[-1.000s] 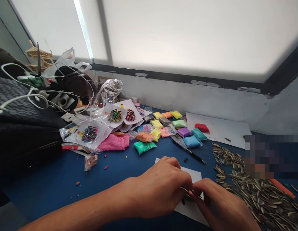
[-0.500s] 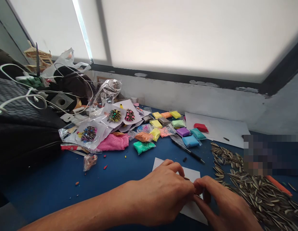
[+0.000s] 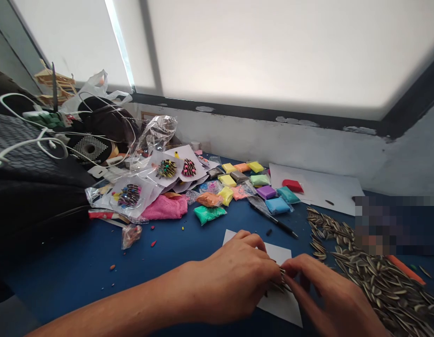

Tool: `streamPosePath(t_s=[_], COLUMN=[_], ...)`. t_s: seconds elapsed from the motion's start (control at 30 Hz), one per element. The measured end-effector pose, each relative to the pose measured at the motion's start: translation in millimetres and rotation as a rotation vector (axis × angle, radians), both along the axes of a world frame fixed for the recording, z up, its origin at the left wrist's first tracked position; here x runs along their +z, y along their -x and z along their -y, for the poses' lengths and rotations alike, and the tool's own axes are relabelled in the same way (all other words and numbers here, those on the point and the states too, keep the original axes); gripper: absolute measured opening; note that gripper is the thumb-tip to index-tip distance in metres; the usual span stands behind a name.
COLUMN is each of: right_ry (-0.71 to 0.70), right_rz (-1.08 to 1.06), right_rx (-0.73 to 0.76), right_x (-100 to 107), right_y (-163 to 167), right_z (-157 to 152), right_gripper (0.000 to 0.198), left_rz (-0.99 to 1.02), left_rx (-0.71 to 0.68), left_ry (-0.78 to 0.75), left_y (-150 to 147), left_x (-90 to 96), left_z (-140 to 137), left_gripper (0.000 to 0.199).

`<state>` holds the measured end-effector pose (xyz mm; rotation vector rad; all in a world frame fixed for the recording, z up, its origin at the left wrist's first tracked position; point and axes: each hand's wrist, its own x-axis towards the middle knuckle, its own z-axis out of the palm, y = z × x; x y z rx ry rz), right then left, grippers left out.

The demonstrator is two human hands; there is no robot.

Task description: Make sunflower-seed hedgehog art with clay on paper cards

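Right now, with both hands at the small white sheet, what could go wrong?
The left hand is over the small white sheet and could nudge it. The right hand is near the loose seed pile and might scatter it. The seeds between the hands are partly hidden, so one could shift unnoticed.

Hands (image 3: pixel 234 281) (image 3: pixel 338 292) (close together) at seeds (image 3: pixel 282 284), over paper (image 3: pixel 285 311)

Paper sheet (image 3: pixel 282 310) smooth, matt; green packet (image 3: pixel 209 214) glossy plastic; cloth (image 3: pixel 166 208) fuzzy.
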<state>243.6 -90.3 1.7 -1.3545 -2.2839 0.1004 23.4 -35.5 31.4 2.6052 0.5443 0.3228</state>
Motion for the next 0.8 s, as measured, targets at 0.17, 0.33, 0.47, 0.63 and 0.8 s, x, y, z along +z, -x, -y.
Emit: streamPosePath(t_s=[0.17,0.33,0.47,0.63,0.8], right_ry=[0.012,0.139,0.124,0.123,0.126], right_rz=[0.005,0.079,0.161,0.227,0.239], right_rx=[-0.002,0.036,0.044,0.052,0.049], right_x=[6.6,8.3,1.5,-2.9,-4.0], right_y=[-5.9,-12.4,-13.5,-11.0,-9.4], right_z=[-2.2,-3.4,-2.7,-0.4,-0.8], right_gripper=[0.015,0.012,0.013,0.015,0.017], left_rz=[-0.028,-0.043,-0.061,-0.062,-0.054], left_rx=[-0.044,-0.078,-0.089,-0.098,-0.075], left_ry=[-0.055,-0.115,-0.138,-0.16,-0.15], left_y=[-0.3,-2.2,-3.2,-1.9,-1.2], left_x=[0.8,-1.2,-2.0,-3.7,-4.1], left_z=[-0.9,-0.8,0.0,2.5,3.5], left_gripper=[0.011,0.01,0.009,0.007,0.008])
